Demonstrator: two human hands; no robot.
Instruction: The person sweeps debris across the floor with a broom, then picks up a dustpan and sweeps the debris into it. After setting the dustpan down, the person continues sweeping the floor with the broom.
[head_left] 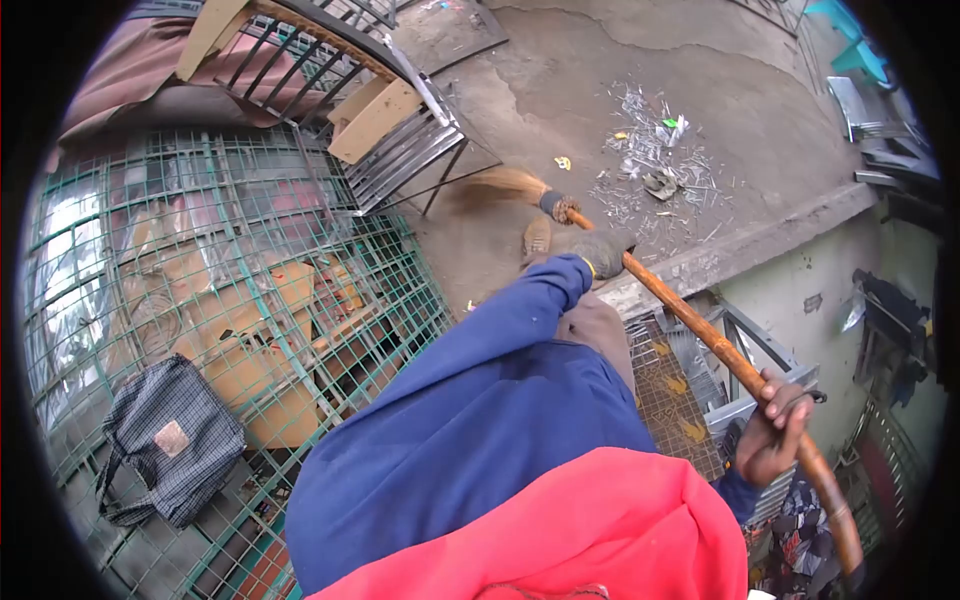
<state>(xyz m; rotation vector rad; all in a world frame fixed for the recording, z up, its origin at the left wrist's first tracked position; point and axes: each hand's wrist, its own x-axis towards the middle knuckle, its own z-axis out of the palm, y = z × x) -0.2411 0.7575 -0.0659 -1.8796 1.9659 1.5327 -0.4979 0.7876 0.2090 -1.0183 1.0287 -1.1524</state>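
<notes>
A long-handled broom with an orange-brown wooden handle slants across the view. Its straw head is smeared by motion and sits low over the concrete floor, beside a metal rack. My left hand, in a grey glove with a yellow cuff edge, closes around the handle near the head. Farther down the handle, my bare right hand wraps its fingers around the wood. A pile of litter, with thin pale strips and crumpled scraps, lies on the floor beyond my left hand. One shoe shows beside the broom head.
Green wire mesh covers the left side, with a checked bag on it. A metal rack with wooden pieces stands at upper left. A raised concrete ledge borders the floor. Metal frames lean below the ledge.
</notes>
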